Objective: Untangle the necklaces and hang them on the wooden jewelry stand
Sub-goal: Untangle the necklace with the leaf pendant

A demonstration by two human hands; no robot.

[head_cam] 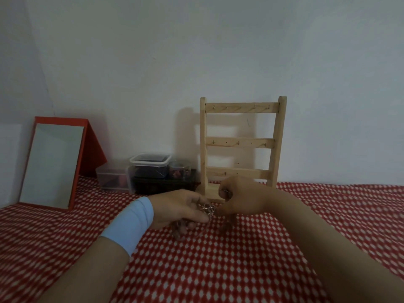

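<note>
Over red dotted cloth (pixel 218 270), left hand (pixel 177 209) and right hand (pixel 238 196) both pinch tangled necklaces (pixel 207 208) between them.

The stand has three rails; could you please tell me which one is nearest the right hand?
The bottom rail, just above the right hand; the middle rail and top rail sit higher up the stand.

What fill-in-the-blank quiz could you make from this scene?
The wooden stand has ___ rails of hooks.
The mirror has a ___ frame.
The left hand, holding the necklaces, wears a ___ wristband.
The plastic boxes sit between the mirror and the ___.
Missing words: three, red, blue, stand.
</note>
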